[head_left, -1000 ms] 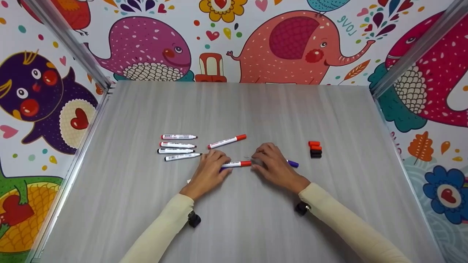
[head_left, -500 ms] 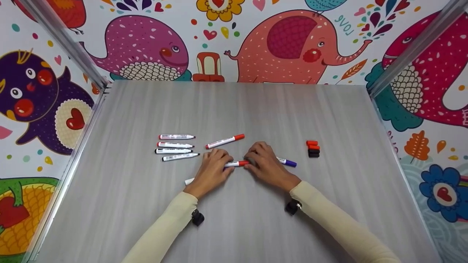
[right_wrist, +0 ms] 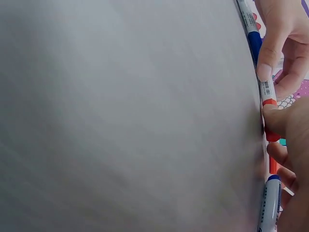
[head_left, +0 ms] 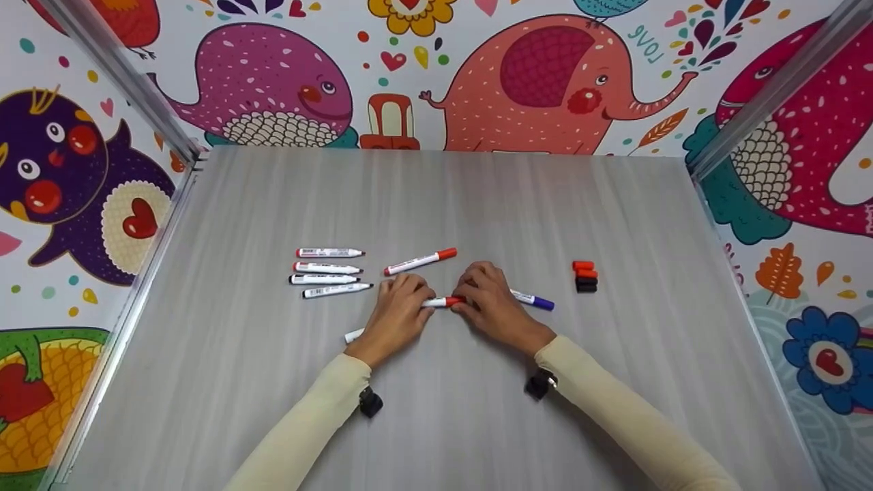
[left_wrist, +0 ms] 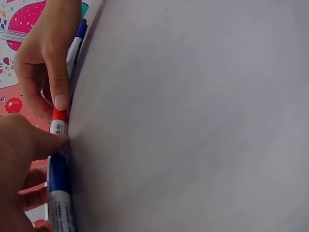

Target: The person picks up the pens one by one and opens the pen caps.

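Observation:
A white marker with a red cap (head_left: pixel 442 302) lies between the two hands in the head view. My left hand (head_left: pixel 397 307) pinches its barrel (left_wrist: pixel 58 127) between thumb and fingers. At its other end the thumb and fingers of my right hand (head_left: pixel 498 303) grip the red cap (right_wrist: pixel 273 135). One blue-capped marker (left_wrist: pixel 60 176) lies beside and partly behind the left hand; its white end sticks out near the wrist in the head view. To the right of the right hand is another marker with a blue cap (head_left: pixel 543 303), partly covered by that hand.
Several uncapped markers (head_left: pixel 327 269) lie in rows on the left of the grey table (head_left: pixel 436 423). A red-capped marker (head_left: pixel 419 262) lies slanted beyond the hands. Loose red caps (head_left: pixel 584 265) and black caps (head_left: pixel 586 284) are grouped at the right. Patterned walls surround the table.
My right hand has moved left onto the red cap, uncovering more of the blue-capped marker at right. The left hand has slid slightly right along the barrel. The head view has shifted a little.

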Available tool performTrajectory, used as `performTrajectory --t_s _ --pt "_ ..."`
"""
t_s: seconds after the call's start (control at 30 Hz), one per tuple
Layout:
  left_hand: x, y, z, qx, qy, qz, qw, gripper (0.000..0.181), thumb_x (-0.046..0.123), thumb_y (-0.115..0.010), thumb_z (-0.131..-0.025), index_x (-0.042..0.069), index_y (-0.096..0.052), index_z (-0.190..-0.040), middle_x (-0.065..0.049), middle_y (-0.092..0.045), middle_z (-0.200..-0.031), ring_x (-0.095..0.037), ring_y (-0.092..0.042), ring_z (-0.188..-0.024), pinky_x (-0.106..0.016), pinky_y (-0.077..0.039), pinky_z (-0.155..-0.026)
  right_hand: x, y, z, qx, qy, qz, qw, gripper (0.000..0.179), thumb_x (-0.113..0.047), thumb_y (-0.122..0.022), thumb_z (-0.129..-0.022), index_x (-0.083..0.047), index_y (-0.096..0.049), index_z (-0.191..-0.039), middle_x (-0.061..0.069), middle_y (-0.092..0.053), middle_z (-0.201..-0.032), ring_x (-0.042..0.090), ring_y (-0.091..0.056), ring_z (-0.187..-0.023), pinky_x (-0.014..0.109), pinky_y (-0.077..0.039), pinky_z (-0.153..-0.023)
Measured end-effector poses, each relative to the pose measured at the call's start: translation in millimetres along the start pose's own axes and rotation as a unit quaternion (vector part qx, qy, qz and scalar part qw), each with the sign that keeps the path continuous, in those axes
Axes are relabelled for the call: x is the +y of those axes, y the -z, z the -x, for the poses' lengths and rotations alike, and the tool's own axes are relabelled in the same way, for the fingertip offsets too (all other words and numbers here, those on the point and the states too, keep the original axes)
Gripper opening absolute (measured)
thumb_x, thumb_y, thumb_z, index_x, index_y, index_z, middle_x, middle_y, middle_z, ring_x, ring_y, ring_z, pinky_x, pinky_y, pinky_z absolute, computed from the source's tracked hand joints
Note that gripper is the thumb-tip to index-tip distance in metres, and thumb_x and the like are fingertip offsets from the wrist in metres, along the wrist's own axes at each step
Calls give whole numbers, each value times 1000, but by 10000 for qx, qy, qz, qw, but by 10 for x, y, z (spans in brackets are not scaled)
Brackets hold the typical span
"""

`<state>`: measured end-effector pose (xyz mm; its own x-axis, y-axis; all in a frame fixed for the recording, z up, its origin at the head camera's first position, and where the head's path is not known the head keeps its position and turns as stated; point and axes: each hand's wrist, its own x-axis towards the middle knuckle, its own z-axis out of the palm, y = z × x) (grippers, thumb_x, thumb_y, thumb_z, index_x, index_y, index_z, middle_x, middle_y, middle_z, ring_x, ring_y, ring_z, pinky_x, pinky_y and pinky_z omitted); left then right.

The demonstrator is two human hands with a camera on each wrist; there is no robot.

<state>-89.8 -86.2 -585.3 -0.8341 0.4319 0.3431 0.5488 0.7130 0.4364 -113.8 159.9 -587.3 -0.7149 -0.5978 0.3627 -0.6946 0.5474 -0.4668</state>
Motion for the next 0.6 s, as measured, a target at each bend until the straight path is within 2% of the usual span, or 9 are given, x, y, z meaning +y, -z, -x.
performTrajectory --t_s 0.2,0.43,0.6 --pt "118 134 -100 -358 123 78 9993 13 15 -80 -100 9 -80 -112 -8 -71 -117 -32 -59 -119 -59 -40 -103 0 118 37 228 -44 -81 9997 14 -21 -83 -100 -8 -82 -105 8 -67 -115 31 -54 -127 56 -40 -109" --pt "198 173 -157 -247 -67 117 9996 18 13 -83 -98 9 -80 -115 -7 -73 -114 -31 -62 -115 -59 -42 -102 24 288 99 714 27 -297 9970 11 -14 -86 -95 -4 -81 -99 11 -68 -112 35 -56 -123 60 -39 -106" --pt "249 177 -184 -166 -233 129 9995 19 10 -82 -98 9 -79 -118 -5 -75 -113 -27 -65 -113 -56 -46 -102 -17 400 123 857 -8 -423 9954 14 -7 -90 -90 -3 -82 -100 13 -69 -111 37 -56 -122 62 -39 -107"
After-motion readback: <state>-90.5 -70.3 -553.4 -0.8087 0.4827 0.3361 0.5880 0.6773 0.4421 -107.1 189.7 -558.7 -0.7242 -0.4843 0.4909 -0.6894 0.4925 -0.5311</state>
